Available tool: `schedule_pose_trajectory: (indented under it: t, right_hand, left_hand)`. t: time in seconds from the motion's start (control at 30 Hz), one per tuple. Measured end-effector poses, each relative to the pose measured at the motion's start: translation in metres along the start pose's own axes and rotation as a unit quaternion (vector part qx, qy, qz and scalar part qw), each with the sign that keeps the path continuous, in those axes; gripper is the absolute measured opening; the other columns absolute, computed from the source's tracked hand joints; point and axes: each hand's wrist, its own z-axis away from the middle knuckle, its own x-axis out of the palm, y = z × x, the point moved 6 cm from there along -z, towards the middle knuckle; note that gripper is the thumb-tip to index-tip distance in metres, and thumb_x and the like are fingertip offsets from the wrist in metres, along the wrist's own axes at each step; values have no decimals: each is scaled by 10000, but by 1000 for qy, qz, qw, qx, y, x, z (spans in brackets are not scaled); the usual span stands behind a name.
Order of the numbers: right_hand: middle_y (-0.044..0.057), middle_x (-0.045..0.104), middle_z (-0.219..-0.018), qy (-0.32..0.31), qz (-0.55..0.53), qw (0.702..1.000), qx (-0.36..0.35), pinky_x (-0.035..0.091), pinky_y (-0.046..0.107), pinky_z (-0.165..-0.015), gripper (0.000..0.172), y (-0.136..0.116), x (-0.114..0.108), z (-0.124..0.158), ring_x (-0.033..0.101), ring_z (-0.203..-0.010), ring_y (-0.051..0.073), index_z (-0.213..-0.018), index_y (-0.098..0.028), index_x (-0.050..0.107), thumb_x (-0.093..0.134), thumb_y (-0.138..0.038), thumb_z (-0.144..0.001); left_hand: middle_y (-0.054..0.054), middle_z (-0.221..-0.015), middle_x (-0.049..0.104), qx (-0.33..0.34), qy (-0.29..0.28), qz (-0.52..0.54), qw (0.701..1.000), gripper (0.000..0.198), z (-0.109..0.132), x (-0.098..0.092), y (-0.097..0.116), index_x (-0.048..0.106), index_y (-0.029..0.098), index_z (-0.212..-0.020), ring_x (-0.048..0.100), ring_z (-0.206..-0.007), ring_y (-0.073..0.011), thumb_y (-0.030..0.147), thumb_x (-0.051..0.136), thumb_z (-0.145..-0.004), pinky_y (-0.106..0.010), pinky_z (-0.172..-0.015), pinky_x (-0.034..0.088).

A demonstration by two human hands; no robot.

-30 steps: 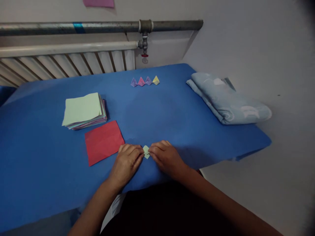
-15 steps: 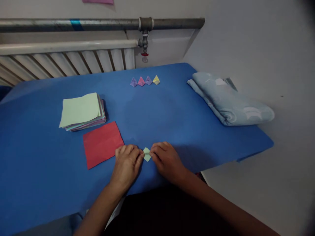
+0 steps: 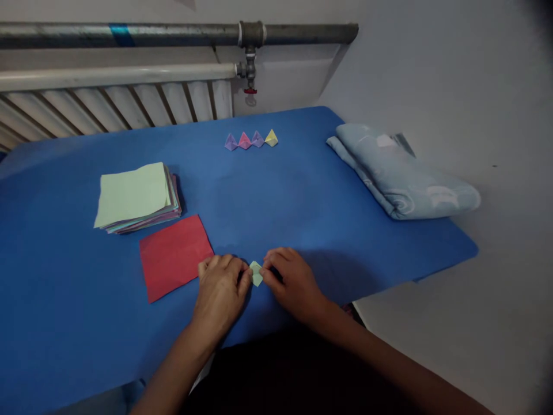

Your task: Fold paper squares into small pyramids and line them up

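Note:
Near the front edge of the blue table, a small folded piece of light green paper [image 3: 256,274] lies between my two hands. My left hand [image 3: 222,285] pinches its left side between thumb and fingers. On the other side, the thumb and forefinger of my right hand [image 3: 291,282] close on its right corner. The paper looks like a small diamond with a fold across the middle; its side corners are covered by my fingertips. Just left of my left hand lies a flat red sheet of paper [image 3: 176,257].
A stack of coloured paper [image 3: 133,195], light green on top, sits behind the red sheet. Several small folded paper shapes [image 3: 244,140] in purple, pink and yellow stand in a row at the back. A folded grey-blue cloth [image 3: 401,173] rests at right. Behind the table [image 3: 276,196] runs a radiator [image 3: 181,104].
The view has shifted slightly. My right thumb and forefinger have altered their pinch a little on the light green paper, and both hands stay on it.

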Motion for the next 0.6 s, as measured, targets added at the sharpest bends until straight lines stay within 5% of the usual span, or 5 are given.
schedule_pose_trajectory:
  t: [0.27, 0.6]
  right_hand:
    - [55, 615, -807, -32, 61, 998, 3, 390, 314, -727, 165, -2, 3, -4, 534, -776, 180, -730, -185, 536, 470, -156, -878]
    - [51, 586, -794, -93, 103, 990, 25, 379, 319, -725, 131, -3, 5, -13, 503, -767, 181, -730, -172, 550, 530, -154, -859]
  left_hand:
    - [-31, -739, 622, -6, 0, -24, 1000, 206, -3, -2, 1, 618, 203, -759, 526, -762, -226, 306, 512, -903, -391, -761, 346]
    - [-59, -820, 661, -77, -90, -43, 992, 232, -9, 0, -1, 662, 192, -795, 551, -853, -251, 319, 494, -893, -395, -807, 343]
